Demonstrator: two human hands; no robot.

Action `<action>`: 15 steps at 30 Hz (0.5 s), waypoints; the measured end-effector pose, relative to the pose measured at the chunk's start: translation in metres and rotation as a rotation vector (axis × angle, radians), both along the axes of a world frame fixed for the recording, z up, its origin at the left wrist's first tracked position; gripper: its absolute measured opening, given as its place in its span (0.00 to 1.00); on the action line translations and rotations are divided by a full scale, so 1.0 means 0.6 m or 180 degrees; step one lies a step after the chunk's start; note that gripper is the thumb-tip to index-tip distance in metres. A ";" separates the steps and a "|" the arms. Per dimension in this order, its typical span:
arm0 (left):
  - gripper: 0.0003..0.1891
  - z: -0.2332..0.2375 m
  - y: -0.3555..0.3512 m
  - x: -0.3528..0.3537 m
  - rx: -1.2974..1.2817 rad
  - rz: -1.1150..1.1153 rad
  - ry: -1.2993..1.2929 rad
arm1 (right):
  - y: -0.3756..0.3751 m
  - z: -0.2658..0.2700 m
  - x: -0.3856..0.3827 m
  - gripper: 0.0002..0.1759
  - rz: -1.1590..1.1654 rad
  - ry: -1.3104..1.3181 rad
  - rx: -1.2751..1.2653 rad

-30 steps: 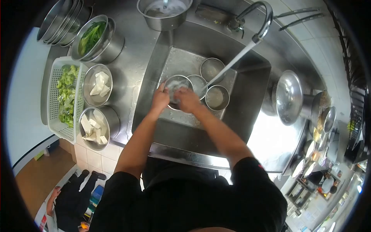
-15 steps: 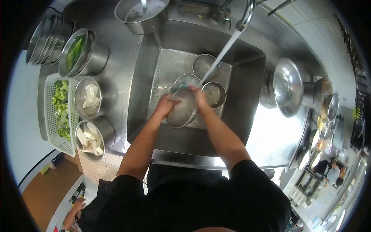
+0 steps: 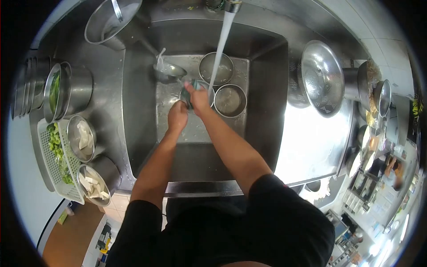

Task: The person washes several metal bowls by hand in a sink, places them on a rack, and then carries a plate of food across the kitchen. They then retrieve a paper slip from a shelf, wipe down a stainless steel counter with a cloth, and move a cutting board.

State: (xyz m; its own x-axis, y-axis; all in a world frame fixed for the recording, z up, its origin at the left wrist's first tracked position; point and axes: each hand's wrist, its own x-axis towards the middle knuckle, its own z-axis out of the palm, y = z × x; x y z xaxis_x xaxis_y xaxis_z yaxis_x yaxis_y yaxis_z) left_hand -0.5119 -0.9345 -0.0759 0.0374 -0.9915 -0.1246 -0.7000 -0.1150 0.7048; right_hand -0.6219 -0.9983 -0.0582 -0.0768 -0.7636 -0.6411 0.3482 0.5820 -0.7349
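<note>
My left hand [image 3: 178, 116] is closed low in the sink, its fingertips against a blurred greenish thing [image 3: 185, 96]. My right hand [image 3: 199, 99] curls over that greenish thing from the other side, above a round metal bowl [image 3: 205, 86] that it partly hides. Beyond my hands a shiny metal bowl [image 3: 171, 72] is tilted, with a whitish streak, perhaps water, at its far edge. Two round metal bowls, a far one [image 3: 216, 67] and a nearer one [image 3: 230, 101], lie on the sink floor to the right.
Water [image 3: 222, 42] pours from the tap [image 3: 233, 6] into the sink [image 3: 204, 162]. A large pot [image 3: 95, 27] stands at the far left. Pots of white pieces [image 3: 94, 186] and a basket of greens [image 3: 71, 191] line the left counter. A colander [image 3: 322, 80] leans at the right.
The bowl that was between my hands is now away from them, tilted toward the back left of the sink. Both hands moved left to the greenish thing. The view has shifted.
</note>
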 end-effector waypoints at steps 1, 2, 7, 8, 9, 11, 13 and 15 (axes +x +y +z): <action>0.12 0.030 0.006 -0.014 0.0269 -0.0439 -0.0450 | 0.021 0.024 -0.017 0.19 0.0190 0.0878 -0.0330; 0.12 0.009 0.009 -0.017 0.0268 -0.0419 -0.0419 | 0.046 0.031 -0.038 0.18 0.0220 0.0777 -0.0333; 0.10 -0.082 -0.016 -0.047 -0.0123 -0.2411 -0.1987 | 0.156 0.060 -0.168 0.18 0.0613 0.1209 0.0048; 0.10 -0.077 -0.012 -0.054 -0.0002 -0.2502 -0.1707 | 0.178 0.060 -0.196 0.18 0.0650 0.1223 0.0068; 0.10 -0.067 -0.011 -0.063 0.0012 -0.2486 -0.1699 | 0.196 0.059 -0.220 0.18 0.0741 0.1302 0.0053; 0.10 -0.030 -0.023 -0.073 -0.0110 -0.2003 -0.1125 | 0.204 0.058 -0.250 0.19 0.0820 0.1343 0.0006; 0.11 0.018 -0.048 -0.074 0.0237 -0.1608 -0.0632 | 0.206 0.068 -0.262 0.19 0.0607 0.1051 0.0470; 0.13 0.028 -0.066 -0.079 0.0442 -0.0702 0.0390 | 0.192 0.092 -0.251 0.19 0.0489 0.0936 0.0504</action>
State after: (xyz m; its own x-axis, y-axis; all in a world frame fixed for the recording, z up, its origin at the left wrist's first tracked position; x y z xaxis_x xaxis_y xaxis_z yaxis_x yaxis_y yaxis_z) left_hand -0.5591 -0.9741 -0.0592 -0.2010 -0.9472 -0.2499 -0.6293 -0.0707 0.7739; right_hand -0.7722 -0.8833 -0.0032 -0.1673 -0.6736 -0.7199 0.0352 0.7257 -0.6871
